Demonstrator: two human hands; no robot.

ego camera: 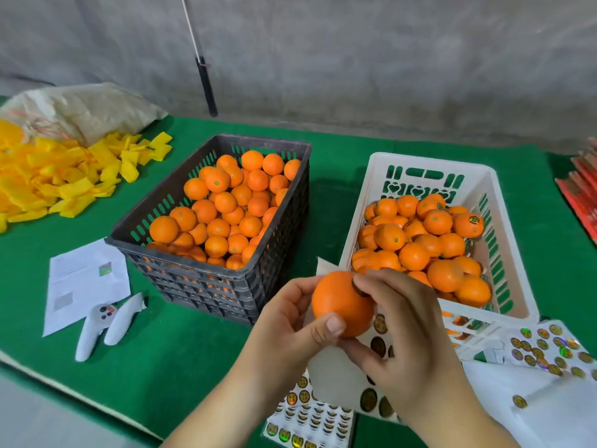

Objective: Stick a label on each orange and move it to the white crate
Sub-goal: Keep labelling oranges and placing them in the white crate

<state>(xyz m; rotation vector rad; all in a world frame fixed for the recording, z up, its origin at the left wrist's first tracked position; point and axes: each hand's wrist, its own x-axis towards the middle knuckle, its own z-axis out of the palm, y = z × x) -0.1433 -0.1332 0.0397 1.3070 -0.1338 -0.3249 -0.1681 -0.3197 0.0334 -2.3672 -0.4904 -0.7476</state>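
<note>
1. Lower centre of the frame: the left hand [290,321] cups one orange [339,302], thumb curled over its near face and fingers wrapped round its left side, so that grip is closed round the fruit.
2. The right hand [403,334] comes in from the right, fingertips pinching or pressing a dark round label [359,286] against the upper right of the orange, with its thumb under the fruit. Whether the label is fully down I cannot tell; its edge looks lifted.
3. Risk one: if only part of the label is pressed, it could curl, crease or come away on the fingers when they lift.
4. Risk two: the fruit is round and smooth, so a hard push from the right could roll it out of the left hand's hold onto the label sheets [307,418] below.
5. Outward: the white crate [361,221], just behind the hands at right, is well filled. An orange dropped in rather than set down may roll, or rub a fresh label loose.
6. The black crate [135,221], centre left on the green table [181,350], holds many oranges waiting their turn, so there is plenty left.
</note>
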